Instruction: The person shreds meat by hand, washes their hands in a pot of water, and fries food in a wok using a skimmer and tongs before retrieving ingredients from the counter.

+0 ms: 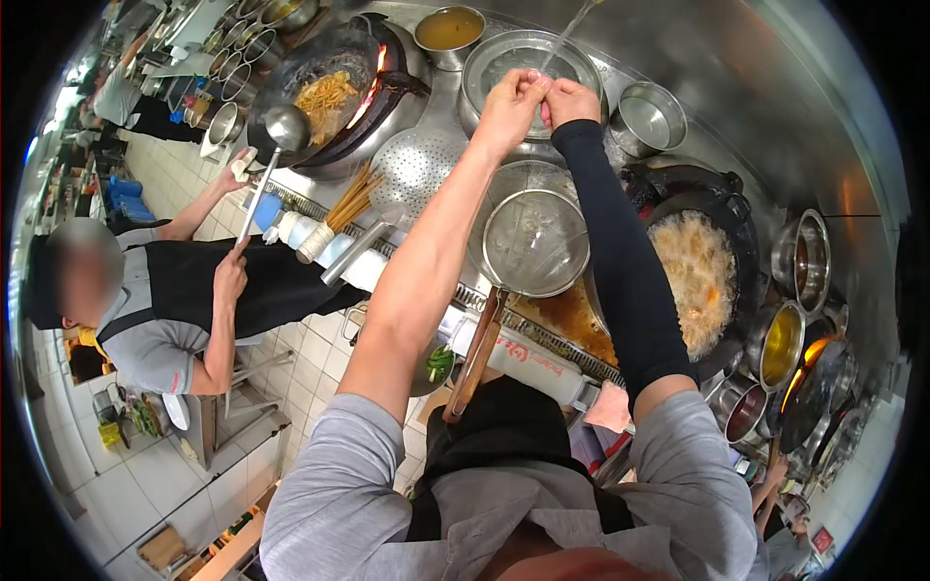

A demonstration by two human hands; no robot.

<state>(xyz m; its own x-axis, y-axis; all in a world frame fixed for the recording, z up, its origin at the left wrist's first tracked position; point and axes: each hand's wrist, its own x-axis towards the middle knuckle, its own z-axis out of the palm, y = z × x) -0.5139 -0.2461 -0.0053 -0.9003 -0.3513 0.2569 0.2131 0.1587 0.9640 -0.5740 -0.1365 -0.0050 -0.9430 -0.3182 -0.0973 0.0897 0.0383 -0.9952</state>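
Both my hands are close together over a round metal basin (484, 60), where a thin stream of water runs down from a tap (578, 17). My left hand (511, 105) has its fingers pinched near the stream. Beside it, my right hand (572, 103) is also closed, its fingertips touching or nearly touching the left ones. Whatever lies between the fingertips is too small to make out. Below the hands, a round wire strainer (536, 242) with a wooden handle rests over the counter, next to a perforated ladle (418, 174).
Oil bubbles around food in a wok (693, 281) at the right. Flames show beside another wok (281, 82) at the upper left, where a co-worker (184, 290) holds a long ladle (287, 128). Metal bowls (649, 118) stand along the back and right.
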